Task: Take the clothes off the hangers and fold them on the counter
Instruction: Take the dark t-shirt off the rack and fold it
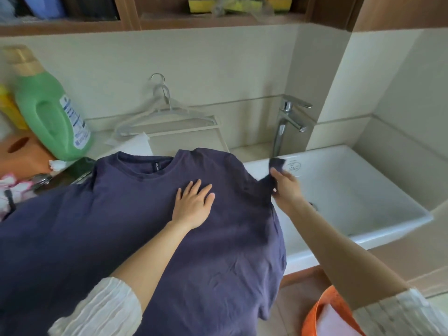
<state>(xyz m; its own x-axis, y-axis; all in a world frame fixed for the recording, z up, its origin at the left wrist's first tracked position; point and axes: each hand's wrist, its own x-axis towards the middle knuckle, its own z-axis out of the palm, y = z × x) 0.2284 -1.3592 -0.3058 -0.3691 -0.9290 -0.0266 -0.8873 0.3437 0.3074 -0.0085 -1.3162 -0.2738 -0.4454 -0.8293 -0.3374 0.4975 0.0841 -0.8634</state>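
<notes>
A dark navy T-shirt (135,229) lies spread face up on the counter, collar toward the wall, its lower part hanging over the front edge. My left hand (194,204) rests flat on its chest, fingers apart. My right hand (286,187) pinches the shirt's right sleeve and holds it up over the sink's edge. Two white hangers (160,115) lie bare against the back wall.
A white sink (363,190) with a chrome tap (288,122) is at right. A green detergent bottle (51,107), an orange box (24,154) and pink cloth (12,187) crowd the left. An orange basket (324,314) stands on the floor below.
</notes>
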